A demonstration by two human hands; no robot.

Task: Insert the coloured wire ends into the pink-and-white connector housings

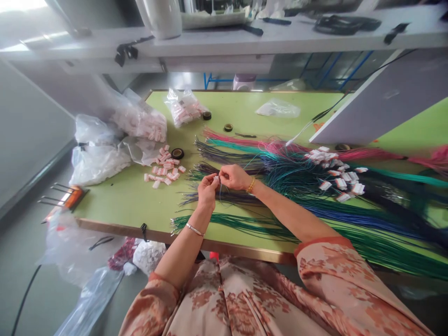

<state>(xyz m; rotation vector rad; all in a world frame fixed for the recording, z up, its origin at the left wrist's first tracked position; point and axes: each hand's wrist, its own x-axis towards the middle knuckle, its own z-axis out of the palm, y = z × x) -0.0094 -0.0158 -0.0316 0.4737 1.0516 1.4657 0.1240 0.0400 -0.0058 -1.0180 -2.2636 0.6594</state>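
Note:
Both hands meet over the middle of the green table. My left hand [207, 189] pinches a small white connector housing [216, 179]. Close against it, my right hand [234, 178] has its fingers pinched on a thin wire [220, 190] at the housing; the exact contact is hidden by the fingers. Under and around the hands lie bundles of dark wires [231, 156] with metal terminals at their left ends. Green wires [224, 221] run along the front edge. Several wired white connectors [341, 179] lie in a heap to the right.
Loose white and orange connectors [164, 170] lie at left beside a roll of black tape [177, 153]. Plastic bags of connectors [184, 108] stand behind them. Pink wires [241, 138] stretch across the back. A shelf [224, 42] spans above the table; a slanted panel [381, 100] stands at right.

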